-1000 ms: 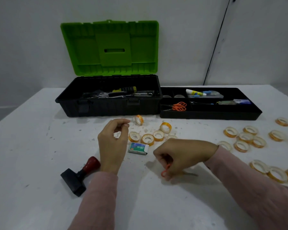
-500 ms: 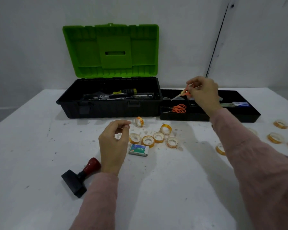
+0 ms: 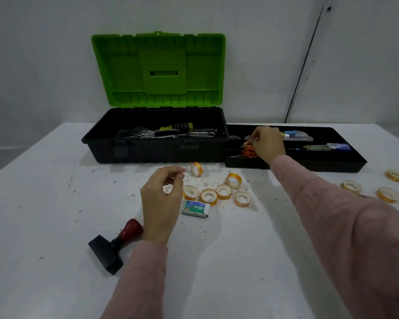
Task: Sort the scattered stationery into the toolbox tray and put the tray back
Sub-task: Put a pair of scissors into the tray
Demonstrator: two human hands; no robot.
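Pinching orange scissors [image 3: 250,154] in the tray [image 3: 320,164], right hand [image 3: 268,143]; left hand [image 3: 161,201] loosely curled, empty.

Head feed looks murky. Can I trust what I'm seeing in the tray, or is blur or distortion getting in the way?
Head view: dim, flat light, no glare; the black tray swallows detail; the right hand and orange scissors are soft, so the grip is unclear; wide-angle stretch swells the right sleeve; shadows on the table are faint.
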